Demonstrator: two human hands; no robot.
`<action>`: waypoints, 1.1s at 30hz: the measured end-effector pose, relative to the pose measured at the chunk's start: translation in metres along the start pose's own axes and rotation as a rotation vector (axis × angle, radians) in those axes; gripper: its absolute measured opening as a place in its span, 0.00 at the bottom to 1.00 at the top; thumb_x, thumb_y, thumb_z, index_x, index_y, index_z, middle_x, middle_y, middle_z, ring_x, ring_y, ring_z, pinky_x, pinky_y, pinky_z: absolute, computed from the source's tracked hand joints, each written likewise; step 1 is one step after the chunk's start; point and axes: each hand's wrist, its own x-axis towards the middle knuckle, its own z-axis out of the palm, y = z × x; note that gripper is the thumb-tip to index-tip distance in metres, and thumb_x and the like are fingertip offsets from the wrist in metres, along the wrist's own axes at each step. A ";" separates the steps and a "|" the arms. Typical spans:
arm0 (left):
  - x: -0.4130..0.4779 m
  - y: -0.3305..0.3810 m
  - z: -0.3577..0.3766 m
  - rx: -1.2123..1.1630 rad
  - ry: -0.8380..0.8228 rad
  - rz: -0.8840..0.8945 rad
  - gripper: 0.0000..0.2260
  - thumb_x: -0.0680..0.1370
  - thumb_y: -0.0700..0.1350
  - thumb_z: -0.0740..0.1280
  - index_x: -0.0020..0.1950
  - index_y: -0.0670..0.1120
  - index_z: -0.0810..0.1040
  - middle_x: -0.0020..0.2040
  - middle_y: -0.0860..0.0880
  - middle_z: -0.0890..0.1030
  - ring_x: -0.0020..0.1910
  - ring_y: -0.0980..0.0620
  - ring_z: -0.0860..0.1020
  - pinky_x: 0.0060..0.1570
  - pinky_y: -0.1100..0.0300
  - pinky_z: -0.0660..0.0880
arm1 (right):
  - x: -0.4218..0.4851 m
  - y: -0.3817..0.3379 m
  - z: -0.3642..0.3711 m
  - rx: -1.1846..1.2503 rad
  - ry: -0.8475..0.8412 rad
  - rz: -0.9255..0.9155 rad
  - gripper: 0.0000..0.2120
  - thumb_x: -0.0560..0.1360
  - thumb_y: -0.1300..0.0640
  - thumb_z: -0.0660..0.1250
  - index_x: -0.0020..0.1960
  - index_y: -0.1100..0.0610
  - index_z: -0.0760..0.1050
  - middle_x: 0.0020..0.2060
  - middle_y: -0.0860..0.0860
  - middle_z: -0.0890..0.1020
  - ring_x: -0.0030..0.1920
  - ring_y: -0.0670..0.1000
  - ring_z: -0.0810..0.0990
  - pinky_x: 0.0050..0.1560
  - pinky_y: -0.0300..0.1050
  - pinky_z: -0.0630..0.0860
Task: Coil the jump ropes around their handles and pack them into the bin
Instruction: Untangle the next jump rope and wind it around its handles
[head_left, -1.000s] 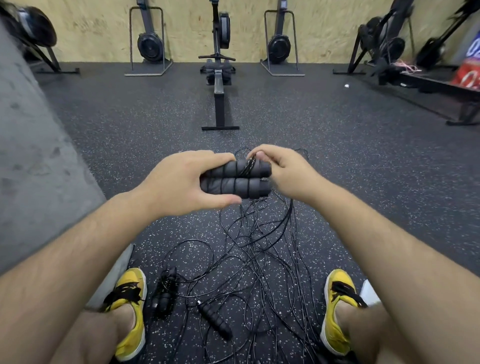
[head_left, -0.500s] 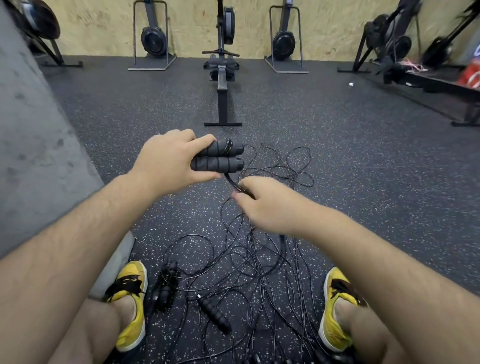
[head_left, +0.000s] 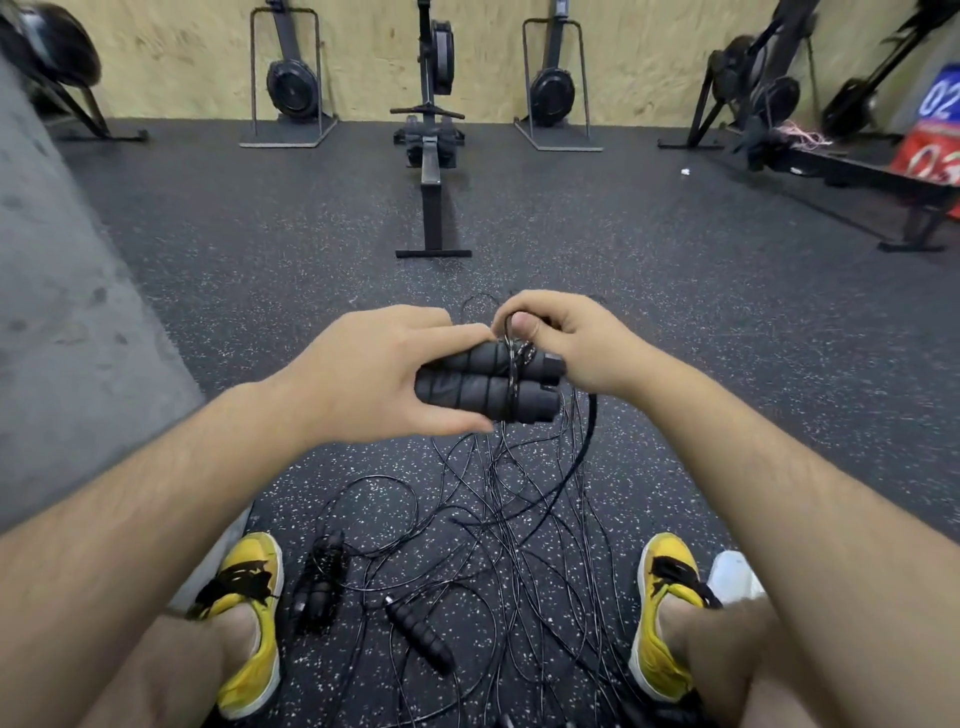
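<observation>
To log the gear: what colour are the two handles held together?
Black; the handles in the left hand show best in the head view.

Left hand (head_left: 363, 379) swallows the 9 o'clock ends of both handles (head_left: 493, 387). The right hand (head_left: 566, 348) curls over the cord (head_left: 511, 364), with most fingertips out of sight. White thing (head_left: 732, 571) at 4 o'clock is half behind the right forearm (head_left: 805, 519), maybe a bin. Numbered red-and-blue panel (head_left: 935, 145) at 2 o'clock gets chopped by the edge. Rope tangle (head_left: 519, 519) runs off at 6.
</observation>
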 end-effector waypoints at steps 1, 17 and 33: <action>0.000 0.002 -0.002 -0.009 0.009 -0.005 0.28 0.71 0.74 0.64 0.63 0.59 0.75 0.42 0.58 0.73 0.44 0.55 0.74 0.42 0.56 0.74 | -0.001 -0.001 0.003 0.082 -0.025 0.011 0.08 0.82 0.56 0.61 0.51 0.53 0.79 0.44 0.53 0.82 0.45 0.47 0.76 0.55 0.53 0.75; 0.003 -0.031 0.017 0.196 -0.012 -0.297 0.37 0.69 0.74 0.61 0.74 0.55 0.71 0.51 0.49 0.77 0.52 0.42 0.78 0.43 0.51 0.74 | -0.034 -0.057 0.042 -0.228 -0.284 0.208 0.14 0.82 0.52 0.57 0.39 0.54 0.68 0.35 0.51 0.77 0.35 0.52 0.75 0.40 0.49 0.74; 0.006 0.014 0.002 0.038 -0.108 0.068 0.32 0.71 0.71 0.61 0.69 0.54 0.73 0.47 0.56 0.75 0.47 0.52 0.77 0.43 0.53 0.76 | -0.012 -0.016 -0.024 0.028 -0.056 -0.010 0.03 0.75 0.56 0.73 0.46 0.55 0.83 0.39 0.55 0.84 0.39 0.45 0.77 0.47 0.46 0.75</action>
